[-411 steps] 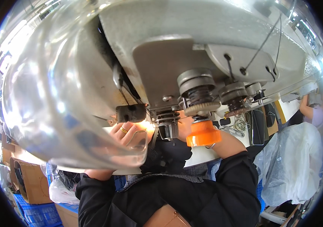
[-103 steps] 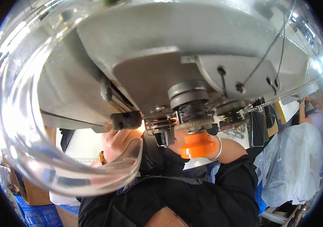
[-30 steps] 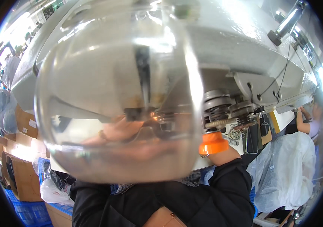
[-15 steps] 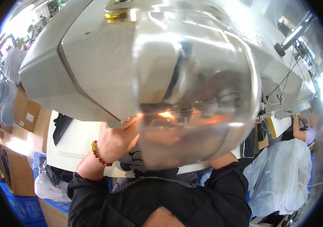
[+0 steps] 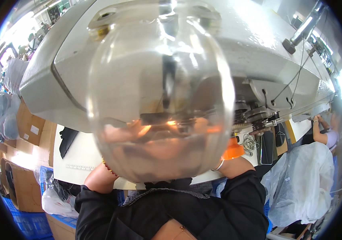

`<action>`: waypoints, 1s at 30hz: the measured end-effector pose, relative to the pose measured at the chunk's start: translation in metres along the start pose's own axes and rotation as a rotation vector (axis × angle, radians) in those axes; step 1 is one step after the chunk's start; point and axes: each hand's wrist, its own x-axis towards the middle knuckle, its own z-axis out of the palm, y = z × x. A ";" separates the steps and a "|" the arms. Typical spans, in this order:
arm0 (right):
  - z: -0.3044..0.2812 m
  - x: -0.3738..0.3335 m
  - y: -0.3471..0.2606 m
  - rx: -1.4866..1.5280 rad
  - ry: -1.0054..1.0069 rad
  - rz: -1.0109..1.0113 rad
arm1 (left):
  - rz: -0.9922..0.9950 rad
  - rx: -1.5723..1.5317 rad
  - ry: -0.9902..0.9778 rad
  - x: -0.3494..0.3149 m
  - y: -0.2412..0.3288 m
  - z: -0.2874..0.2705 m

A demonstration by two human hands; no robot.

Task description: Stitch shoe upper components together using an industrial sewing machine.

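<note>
A clear domed guard (image 5: 161, 92) fills the middle of the view, close to the camera, in front of the grey head of an industrial sewing machine (image 5: 259, 44); half a second ago it sat further right and higher, and a second ago it hung left of centre, so the view has swung across it; both hands show only as warped flesh-coloured shapes through its curved wall. The left hand (image 5: 119, 134) lies behind the lower left of the dome, its wrist with a beaded bracelet (image 5: 107, 168) coming out below the rim over the white worktop (image 5: 79, 160); whether its grip is apart or together cannot be told. The right hand (image 5: 207, 128) is likewise smeared behind the lower right of the dome, grip state not readable; its wrist carries a thin bangle (image 5: 218, 166). An orange part (image 5: 233, 151) peeks out just right of the dome, under the machine's thread discs (image 5: 255, 118); earlier it showed nearly whole. Dark fabric (image 5: 67, 140) lies on the worktop at left; cardboard boxes (image 5: 27, 124) stand beyond.
</note>
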 end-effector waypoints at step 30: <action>-0.063 -0.110 -0.013 -0.581 -0.568 0.654 | -0.299 -0.383 0.018 0.054 -0.122 0.045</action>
